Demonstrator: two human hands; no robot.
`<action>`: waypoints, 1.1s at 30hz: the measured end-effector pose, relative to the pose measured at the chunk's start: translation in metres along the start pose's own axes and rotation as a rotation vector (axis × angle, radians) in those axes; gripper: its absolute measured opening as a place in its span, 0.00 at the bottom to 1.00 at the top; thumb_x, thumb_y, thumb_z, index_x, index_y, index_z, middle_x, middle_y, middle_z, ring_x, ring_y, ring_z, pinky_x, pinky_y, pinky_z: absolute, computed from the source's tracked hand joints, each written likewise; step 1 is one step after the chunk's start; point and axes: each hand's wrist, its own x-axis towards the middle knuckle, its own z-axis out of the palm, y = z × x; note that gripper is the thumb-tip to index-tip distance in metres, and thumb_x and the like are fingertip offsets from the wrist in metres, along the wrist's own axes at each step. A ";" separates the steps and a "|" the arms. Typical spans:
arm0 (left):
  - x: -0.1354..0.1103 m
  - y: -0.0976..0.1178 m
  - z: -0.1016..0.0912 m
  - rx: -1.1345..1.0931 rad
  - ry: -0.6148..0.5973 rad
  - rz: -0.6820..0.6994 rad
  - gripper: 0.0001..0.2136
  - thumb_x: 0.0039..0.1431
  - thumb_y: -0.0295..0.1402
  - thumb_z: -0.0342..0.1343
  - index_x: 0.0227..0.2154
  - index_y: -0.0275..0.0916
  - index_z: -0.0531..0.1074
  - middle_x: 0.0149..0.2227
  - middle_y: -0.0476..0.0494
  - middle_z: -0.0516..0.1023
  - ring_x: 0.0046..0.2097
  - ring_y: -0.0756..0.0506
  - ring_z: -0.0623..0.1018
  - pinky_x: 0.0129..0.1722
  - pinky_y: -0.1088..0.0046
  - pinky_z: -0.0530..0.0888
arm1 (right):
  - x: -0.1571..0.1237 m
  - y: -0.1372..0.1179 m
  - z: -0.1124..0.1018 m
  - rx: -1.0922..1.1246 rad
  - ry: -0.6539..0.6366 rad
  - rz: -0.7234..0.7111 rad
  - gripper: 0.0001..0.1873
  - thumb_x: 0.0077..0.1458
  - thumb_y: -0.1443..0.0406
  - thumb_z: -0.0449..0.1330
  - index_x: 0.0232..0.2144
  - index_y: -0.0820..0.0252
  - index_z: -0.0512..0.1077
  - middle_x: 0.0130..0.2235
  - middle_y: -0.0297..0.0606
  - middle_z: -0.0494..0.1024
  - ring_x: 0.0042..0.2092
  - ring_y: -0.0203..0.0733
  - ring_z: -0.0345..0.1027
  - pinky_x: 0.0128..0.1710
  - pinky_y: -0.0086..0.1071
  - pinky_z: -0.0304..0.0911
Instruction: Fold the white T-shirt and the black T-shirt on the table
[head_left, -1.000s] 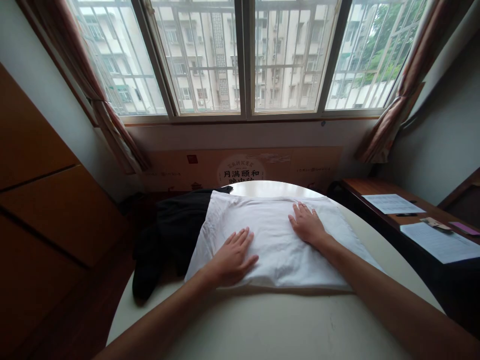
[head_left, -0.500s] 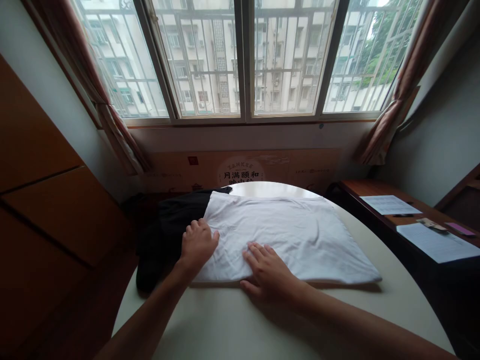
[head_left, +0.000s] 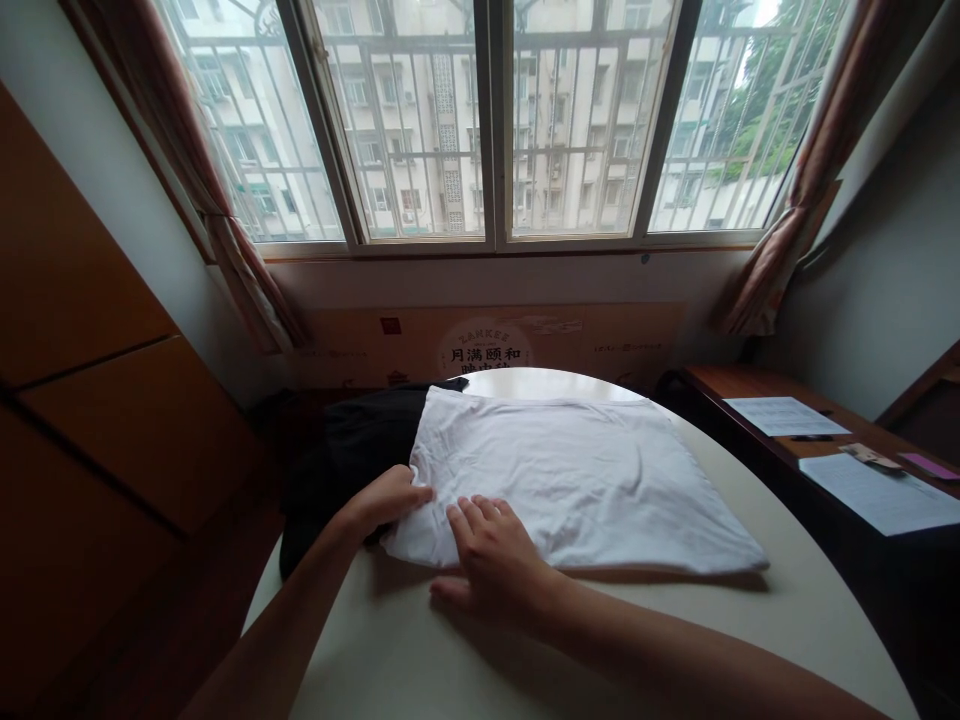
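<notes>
A white cloth garment [head_left: 585, 470], folded into a broad flat shape, lies on the round white table [head_left: 405, 660]; its exact kind does not show. My left hand [head_left: 390, 497] grips the garment's left edge, the thumb on top and the other fingers hidden beneath, and that edge is slightly raised. Flat on the near left part of the cloth rests my right hand [head_left: 491, 555], fingers stretched out and the thumb apart on the table side. Dark folded clothing [head_left: 367, 435] lies just left of the white garment, partly under its edge.
To the right stands a wooden desk [head_left: 709, 380] with paper sheets [head_left: 877, 495] and a pen [head_left: 814, 437] on it. Brown cabinets [head_left: 97, 440] line the left side. Behind the table, a printed cardboard panel [head_left: 555, 345] leans below the barred window [head_left: 420, 130].
My left hand has come down a little and closed on the garment's left edge, which is now lifted and bunched. My right hand has slid left across the cloth.
</notes>
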 end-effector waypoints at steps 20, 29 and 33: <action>-0.017 0.044 0.028 -0.957 -0.107 0.167 0.12 0.55 0.40 0.66 0.32 0.34 0.79 0.33 0.40 0.82 0.36 0.41 0.80 0.34 0.69 0.75 | 0.058 0.000 -0.048 -0.191 0.145 0.237 0.26 0.68 0.75 0.46 0.64 0.68 0.67 0.55 0.58 0.78 0.52 0.58 0.75 0.46 0.45 0.73; -0.012 0.027 0.064 -0.895 -0.070 -0.022 0.20 0.67 0.47 0.44 0.40 0.37 0.73 0.50 0.29 0.82 0.56 0.32 0.80 0.52 0.53 0.77 | 0.109 0.053 -0.117 0.441 0.456 0.517 0.10 0.60 0.68 0.58 0.26 0.57 0.69 0.26 0.34 0.73 0.28 0.39 0.65 0.27 0.29 0.52; -0.045 0.048 0.115 -0.604 -0.245 0.237 0.26 0.60 0.54 0.58 0.52 0.39 0.72 0.61 0.30 0.76 0.62 0.31 0.76 0.57 0.52 0.76 | 0.139 0.067 -0.130 0.861 0.717 0.553 0.18 0.62 0.65 0.56 0.20 0.54 0.60 0.20 0.26 0.60 0.22 0.32 0.52 0.22 0.27 0.46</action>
